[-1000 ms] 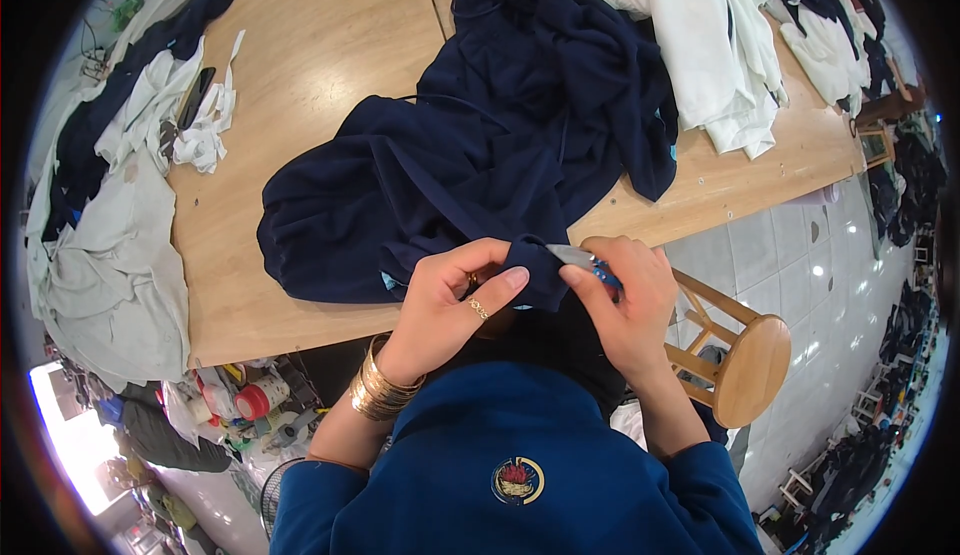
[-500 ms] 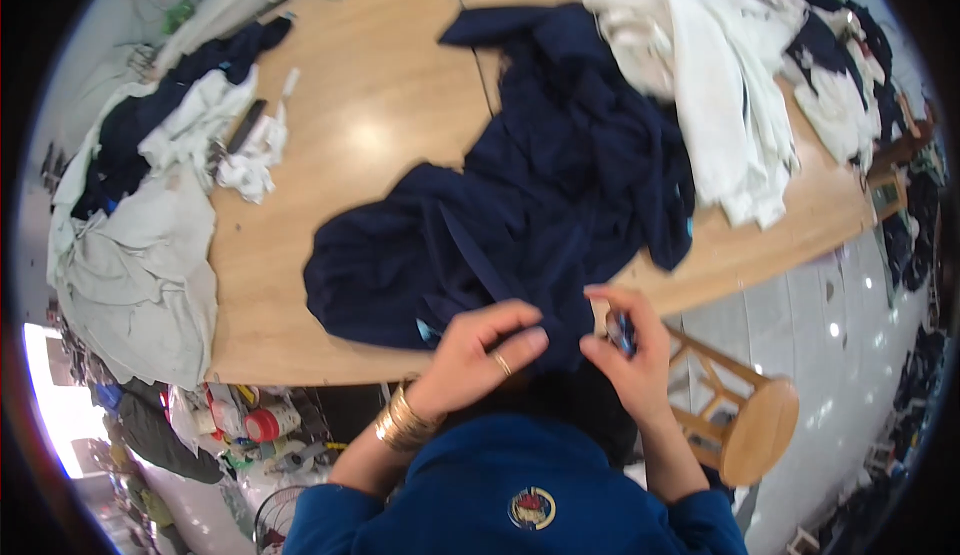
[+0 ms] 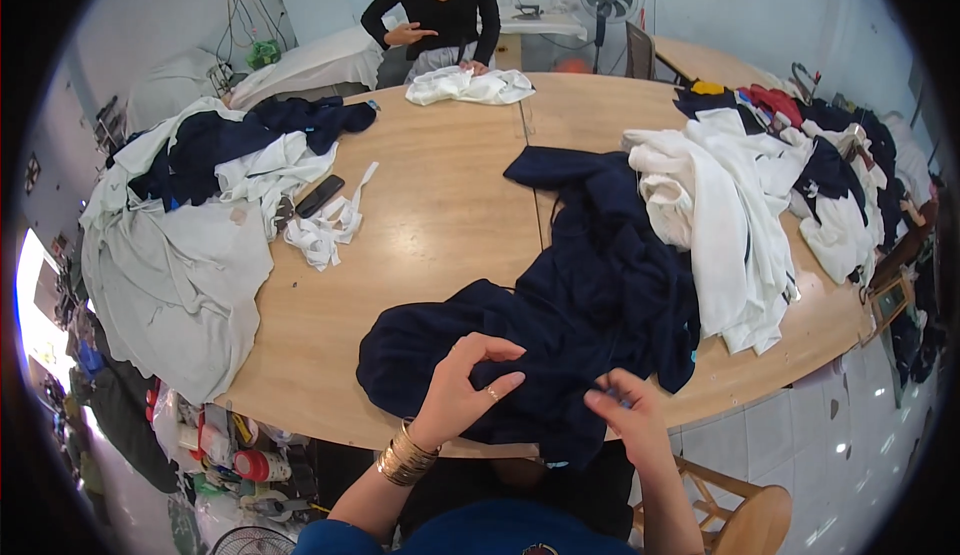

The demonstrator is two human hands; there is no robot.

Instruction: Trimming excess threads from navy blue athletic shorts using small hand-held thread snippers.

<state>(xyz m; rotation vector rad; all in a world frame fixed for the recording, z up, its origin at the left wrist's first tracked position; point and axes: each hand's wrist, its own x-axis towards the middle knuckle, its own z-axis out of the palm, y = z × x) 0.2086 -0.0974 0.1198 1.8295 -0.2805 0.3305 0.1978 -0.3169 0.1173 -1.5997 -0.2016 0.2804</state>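
Gripping navy garment (image 3: 560, 325) at table edge (image 3: 300, 410): left hand (image 3: 462, 387), right hand (image 3: 628, 417), apparently pinching.

Blue top, gold bangles (image 3: 405, 455), ring on left hand (image 3: 468, 387)

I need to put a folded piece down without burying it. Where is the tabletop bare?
The widest bare wood lies mid-table, between the white scraps beside the phone, the white cloth at the far edge, and the navy garment under both hands. A smaller patch lies behind that garment. The left pile and right heap are crowded.
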